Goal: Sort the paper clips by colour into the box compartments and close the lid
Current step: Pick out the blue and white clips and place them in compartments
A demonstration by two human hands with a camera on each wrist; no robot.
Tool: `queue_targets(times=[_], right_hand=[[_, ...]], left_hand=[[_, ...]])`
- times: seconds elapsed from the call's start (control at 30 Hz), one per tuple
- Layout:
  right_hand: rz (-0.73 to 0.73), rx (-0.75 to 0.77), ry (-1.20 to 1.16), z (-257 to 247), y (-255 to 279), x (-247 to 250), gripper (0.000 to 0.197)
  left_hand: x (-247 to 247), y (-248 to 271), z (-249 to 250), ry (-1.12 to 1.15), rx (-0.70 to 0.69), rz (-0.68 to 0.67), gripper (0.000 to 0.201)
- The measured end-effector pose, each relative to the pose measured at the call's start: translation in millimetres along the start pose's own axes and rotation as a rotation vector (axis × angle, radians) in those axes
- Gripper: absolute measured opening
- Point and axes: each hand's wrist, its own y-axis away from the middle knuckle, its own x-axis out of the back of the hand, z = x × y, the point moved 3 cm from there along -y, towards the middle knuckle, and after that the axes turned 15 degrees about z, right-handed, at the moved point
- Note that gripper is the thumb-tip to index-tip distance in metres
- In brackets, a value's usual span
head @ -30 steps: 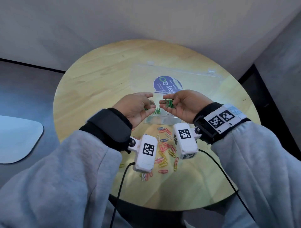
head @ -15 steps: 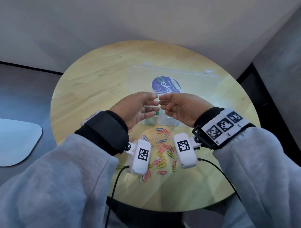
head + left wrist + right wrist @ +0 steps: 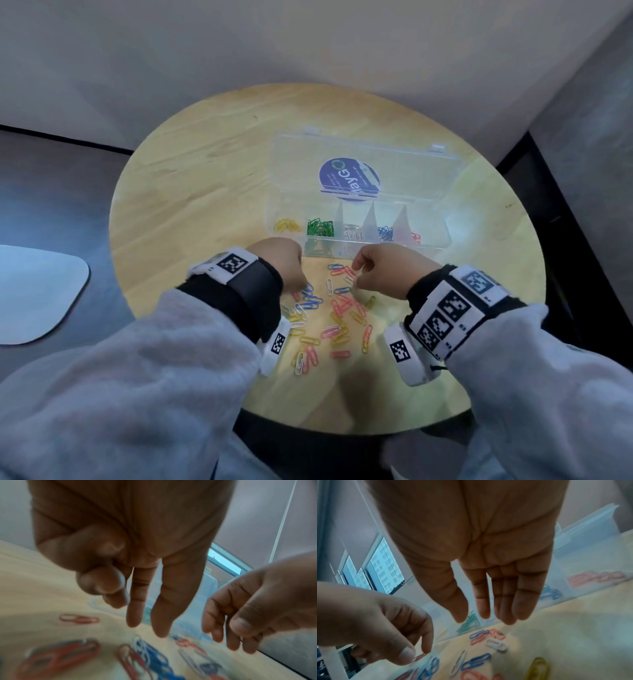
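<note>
Loosely scattered clips (image 3: 337,320) lie on the desk (image 3: 191,192) just before the open box (image 3: 428,240), which holds sorted colours. Right hand (image 3: 383,270) hovers above them, fingers (image 3: 505,595) straight, together, empty. Left hand (image 3: 281,260) curls thumb and forefinger at a red clip (image 3: 419,657); I cannot tell whether it grips.

A round bench (image 3: 205,192) of pale wood with visible grain fills the middle of the head view, with dark floor (image 3: 51,192) to its left. Behind it rises a plain off-white wall (image 3: 308,51), which meets a grey wall (image 3: 596,113) at the right. Left of the bench, well apart from it, is a pale flat shape with rounded corners (image 3: 34,291). The right wrist view catches a window (image 3: 385,566) that looks onto a many-windowed building front.
</note>
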Motion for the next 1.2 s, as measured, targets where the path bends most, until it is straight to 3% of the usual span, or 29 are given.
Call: queue_targets(times=[0.2, 0.5, 0.7, 0.83, 0.87, 0.93, 1.0, 1.1, 1.2], right_hand=[[-0.011, 0.021, 0.106, -1.7, -4.8, -9.8, 0.027], [-0.062, 0.065, 0.176, -3.3, -7.2, -20.8, 0.006], [-0.066, 0.058, 0.218, -4.4, -11.4, -30.4, 0.022], [-0.112, 0.077, 0.202, -7.5, -10.2, -28.9, 0.012], [-0.111, 0.065, 0.167, -5.5, -9.2, -27.1, 0.004], [-0.099, 0.003, 0.036, 0.9, -7.5, -21.1, 0.017], [-0.135, -0.100, -0.272, 9.6, -4.6, -16.2, 0.022], [-0.252, -0.266, -0.843, 14.4, 1.0, -10.9, 0.026], [-0.286, -0.338, -1.094, 15.5, 1.3, -7.1, 0.031]], left_hand=[[-12.3, -3.7, 7.6, -0.106, -0.044, 0.009, 0.023], [-18.4, -7.6, 4.7, -0.148, -0.064, -0.010, 0.025], [-16.6, -5.6, 5.8, -0.137, -0.074, -0.011, 0.028], [-12.2, -4.1, 4.7, -0.061, -0.044, -0.020, 0.025], [-10.2, -3.8, 3.3, -0.028, -0.031, -0.025, 0.022], [-4.2, -3.6, -1.7, 0.071, 0.004, -0.031, 0.013], [2.7, -4.0, -8.4, 0.233, 0.059, -0.050, 0.008], [14.2, -2.8, -14.8, 0.542, 0.127, -0.112, 0.015], [28.5, 0.5, -16.4, 0.917, 0.214, -0.112, 0.024]])
